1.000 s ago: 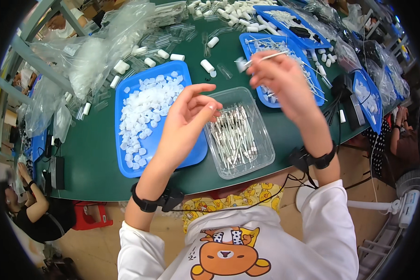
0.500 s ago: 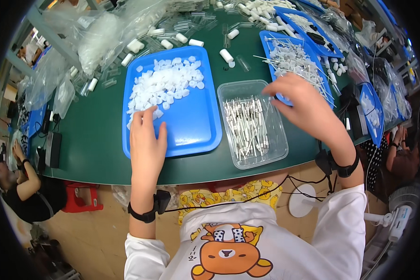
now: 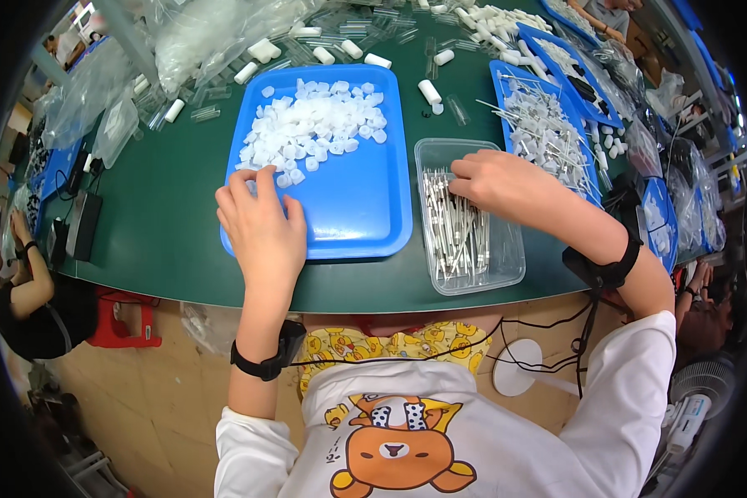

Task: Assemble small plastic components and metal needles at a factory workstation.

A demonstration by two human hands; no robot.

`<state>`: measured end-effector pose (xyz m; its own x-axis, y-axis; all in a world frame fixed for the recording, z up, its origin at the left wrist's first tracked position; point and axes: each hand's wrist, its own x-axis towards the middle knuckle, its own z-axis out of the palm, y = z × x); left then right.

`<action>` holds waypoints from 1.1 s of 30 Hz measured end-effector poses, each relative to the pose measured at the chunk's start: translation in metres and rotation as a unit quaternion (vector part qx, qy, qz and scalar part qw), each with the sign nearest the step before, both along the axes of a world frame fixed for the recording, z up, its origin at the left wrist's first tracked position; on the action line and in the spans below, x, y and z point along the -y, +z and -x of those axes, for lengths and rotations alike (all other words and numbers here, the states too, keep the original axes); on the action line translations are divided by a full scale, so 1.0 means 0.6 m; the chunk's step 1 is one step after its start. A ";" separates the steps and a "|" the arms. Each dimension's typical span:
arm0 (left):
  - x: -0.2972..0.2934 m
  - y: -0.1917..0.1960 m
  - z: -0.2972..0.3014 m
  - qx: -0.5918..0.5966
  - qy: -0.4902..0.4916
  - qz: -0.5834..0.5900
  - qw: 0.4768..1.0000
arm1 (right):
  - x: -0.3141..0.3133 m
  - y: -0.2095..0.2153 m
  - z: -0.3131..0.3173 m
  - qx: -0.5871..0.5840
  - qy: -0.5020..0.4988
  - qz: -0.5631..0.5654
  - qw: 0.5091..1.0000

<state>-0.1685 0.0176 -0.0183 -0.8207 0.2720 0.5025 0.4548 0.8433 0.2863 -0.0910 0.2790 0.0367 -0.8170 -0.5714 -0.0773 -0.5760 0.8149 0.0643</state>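
My left hand (image 3: 266,228) rests over the left side of a blue tray (image 3: 353,207), its thumb apart and its fingertips at the near edge of a heap of small white translucent caps (image 3: 315,120). On the right, my right hand (image 3: 502,187) dips into a clear plastic tub (image 3: 506,257). Its bent fingers come together on the upper end of a pile of thin silvery-white rods (image 3: 456,232). What sits between those fingertips is hidden.
Beyond the tub, another blue tray (image 3: 500,83) holds white stick-like parts (image 3: 544,124). White cylinders (image 3: 428,91) and clear tubes (image 3: 461,112) lie scattered at the back. Plastic bags (image 3: 199,50) sit back left. A black box (image 3: 85,224) stands left; a person (image 3: 29,299) sits there.
My right hand has come down from above the tub's far right corner onto the rods. My left hand stays by the caps. The whole view has shifted a little.
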 end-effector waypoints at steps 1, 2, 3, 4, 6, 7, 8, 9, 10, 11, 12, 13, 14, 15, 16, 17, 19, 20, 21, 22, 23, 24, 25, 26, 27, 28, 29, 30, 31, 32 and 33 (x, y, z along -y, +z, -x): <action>0.000 0.000 -0.001 -0.005 0.003 0.004 1.000 | -0.002 -0.002 -0.001 0.010 0.000 -0.005 1.000; 0.000 -0.002 0.000 -0.003 -0.003 -0.005 1.000 | -0.004 -0.004 -0.002 0.021 0.000 -0.011 1.000; 0.000 -0.006 0.002 0.000 -0.008 -0.014 1.000 | -0.007 -0.006 -0.002 0.022 0.011 -0.022 0.999; 0.000 -0.007 0.004 0.002 -0.015 -0.024 1.000 | -0.010 -0.007 -0.001 0.022 0.022 -0.032 0.999; -0.002 -0.007 0.003 0.009 -0.021 -0.039 0.999 | -0.017 -0.007 -0.003 0.014 0.042 -0.037 0.998; -0.001 -0.007 0.002 0.013 -0.022 -0.045 0.999 | -0.019 -0.007 -0.003 0.005 0.053 -0.030 0.998; -0.001 -0.007 0.001 0.014 -0.021 -0.050 0.998 | -0.019 -0.007 -0.003 -0.003 0.063 -0.023 0.998; 0.000 -0.006 0.000 0.015 -0.020 -0.055 0.998 | -0.019 -0.006 -0.005 -0.009 0.052 -0.019 0.998; -0.001 -0.005 0.000 0.016 -0.020 -0.061 0.998 | -0.018 -0.001 -0.006 -0.016 0.041 -0.016 0.999; -0.001 -0.006 0.000 0.015 -0.022 -0.066 0.997 | -0.017 0.004 -0.007 -0.022 0.029 -0.013 0.999; -0.001 -0.006 0.000 0.014 -0.025 -0.071 0.997 | -0.016 0.008 -0.009 -0.027 0.018 0.006 0.999; -0.001 -0.007 0.000 0.013 -0.028 -0.075 0.997 | -0.014 0.012 -0.013 -0.032 0.006 0.026 0.999; -0.001 -0.007 0.000 0.007 -0.032 -0.075 0.997 | -0.014 0.015 -0.016 -0.037 -0.006 0.045 0.998; -0.001 -0.008 0.000 0.001 -0.036 -0.074 0.997 | -0.015 0.015 -0.018 -0.031 -0.015 0.056 0.998; -0.001 -0.009 0.000 -0.004 -0.041 -0.074 0.996 | -0.016 0.014 -0.020 -0.024 -0.025 0.066 0.997; -0.001 -0.009 0.000 0.001 -0.034 -0.067 0.997 | -0.017 0.014 -0.022 -0.017 -0.034 0.076 0.996; -0.001 -0.009 -0.001 0.012 -0.021 -0.053 0.998 | -0.020 0.015 -0.022 0.007 -0.039 0.075 0.996; -0.001 -0.010 0.000 0.010 -0.022 -0.054 0.998 | -0.022 0.016 -0.022 0.019 -0.042 0.074 0.996; -0.002 -0.011 0.000 0.008 -0.022 -0.055 0.998 | -0.022 0.015 -0.022 0.026 -0.047 0.103 0.993; -0.002 -0.012 0.000 0.006 -0.022 -0.056 0.998 | -0.021 0.014 -0.021 0.033 -0.051 0.132 0.989; -0.002 -0.013 0.001 0.003 -0.026 -0.058 0.998 | -0.021 0.014 -0.020 0.040 -0.055 0.160 0.985; -0.001 -0.014 0.001 0.000 -0.030 -0.060 0.998 | -0.022 0.015 -0.020 0.037 -0.054 0.175 0.982; -0.001 -0.015 0.001 -0.003 -0.034 -0.062 0.997 | -0.022 0.018 -0.020 0.034 -0.054 0.190 0.980; 0.000 -0.015 0.001 0.000 -0.034 -0.064 0.997 | -0.022 0.020 -0.020 0.031 -0.054 0.205 0.977; 0.000 -0.014 0.000 0.003 -0.033 -0.066 0.997 | -0.023 0.022 -0.019 0.036 -0.054 0.228 0.971; 0.000 -0.013 0.000 0.006 -0.033 -0.068 0.997 | -0.024 0.025 -0.017 0.041 -0.055 0.251 0.966; -0.001 -0.013 -0.001 0.006 -0.032 -0.068 0.997 | -0.024 0.028 -0.017 0.045 -0.055 0.274 0.959; -0.001 -0.013 -0.001 0.005 -0.031 -0.068 0.997 | -0.023 0.030 -0.019 0.054 -0.080 0.305 0.948; -0.001 -0.013 -0.001 0.004 -0.030 -0.068 0.997 | -0.022 0.031 -0.021 0.063 -0.104 0.335 0.934; -0.001 -0.014 0.000 0.003 -0.030 -0.069 0.997 | -0.021 0.032 -0.022 0.071 -0.129 0.364 0.920; 0.000 -0.015 0.000 0.002 -0.031 -0.069 0.997 | -0.021 0.032 -0.023 0.079 -0.153 0.393 0.903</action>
